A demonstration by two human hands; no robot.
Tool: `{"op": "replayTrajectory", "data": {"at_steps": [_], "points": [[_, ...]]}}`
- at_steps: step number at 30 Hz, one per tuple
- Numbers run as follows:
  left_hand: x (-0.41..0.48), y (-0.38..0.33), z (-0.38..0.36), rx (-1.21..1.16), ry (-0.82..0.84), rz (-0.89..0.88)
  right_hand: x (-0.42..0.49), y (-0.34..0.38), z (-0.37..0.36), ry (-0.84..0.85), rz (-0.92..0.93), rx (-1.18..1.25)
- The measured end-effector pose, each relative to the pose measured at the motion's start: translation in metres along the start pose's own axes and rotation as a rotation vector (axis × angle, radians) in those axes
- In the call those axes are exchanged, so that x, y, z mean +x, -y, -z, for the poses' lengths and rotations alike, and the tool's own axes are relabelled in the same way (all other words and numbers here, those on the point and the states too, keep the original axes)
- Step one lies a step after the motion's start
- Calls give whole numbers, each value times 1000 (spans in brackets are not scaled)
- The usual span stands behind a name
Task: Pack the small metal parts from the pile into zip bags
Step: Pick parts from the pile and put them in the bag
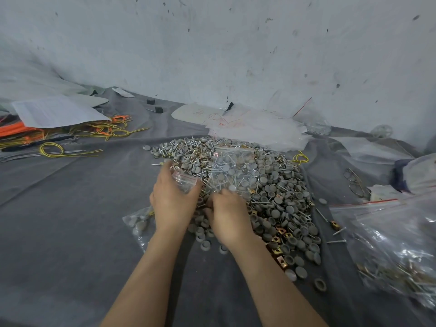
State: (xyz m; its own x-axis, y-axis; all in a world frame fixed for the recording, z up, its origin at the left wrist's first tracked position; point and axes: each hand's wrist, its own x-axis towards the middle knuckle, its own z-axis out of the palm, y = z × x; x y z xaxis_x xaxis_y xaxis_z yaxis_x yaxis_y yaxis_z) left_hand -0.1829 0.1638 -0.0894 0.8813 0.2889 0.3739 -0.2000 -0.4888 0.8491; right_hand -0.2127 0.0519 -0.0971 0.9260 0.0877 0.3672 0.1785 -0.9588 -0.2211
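Note:
A wide pile of small parts (pixel 278 192), grey round caps, silver screws and brass-coloured square nuts, lies on a grey cloth. My left hand (pixel 173 201) grips a small clear zip bag (pixel 186 181) with a red strip, at the pile's left edge. My right hand (pixel 227 215) sits on the pile just right of it, fingers curled down into the parts; what they pinch is hidden. A second zip bag (pixel 232 166) with screws and caps inside lies on top of the pile.
Filled zip bags (pixel 396 251) lie at the right, and another bag (pixel 139 224) sits under my left forearm. Empty bags (pixel 257 128) are stacked behind the pile. Yellow and orange wires (pixel 77 135) and paper (pixel 56 112) lie at the far left. A wall stands behind.

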Motion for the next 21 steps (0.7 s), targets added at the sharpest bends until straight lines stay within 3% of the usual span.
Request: {"op": "replayTrajectory", "data": {"at_steps": [8,18,21], "points": [[-7,-1,-6,149,150,-144,1,-8,10,-56,-28,113],[-17,-3,-12,366,269,-282,0,-13,19,72,-9,222],[-17,-4,-13,400,329,-287,2,-20,23,-19,-92,311]]}}
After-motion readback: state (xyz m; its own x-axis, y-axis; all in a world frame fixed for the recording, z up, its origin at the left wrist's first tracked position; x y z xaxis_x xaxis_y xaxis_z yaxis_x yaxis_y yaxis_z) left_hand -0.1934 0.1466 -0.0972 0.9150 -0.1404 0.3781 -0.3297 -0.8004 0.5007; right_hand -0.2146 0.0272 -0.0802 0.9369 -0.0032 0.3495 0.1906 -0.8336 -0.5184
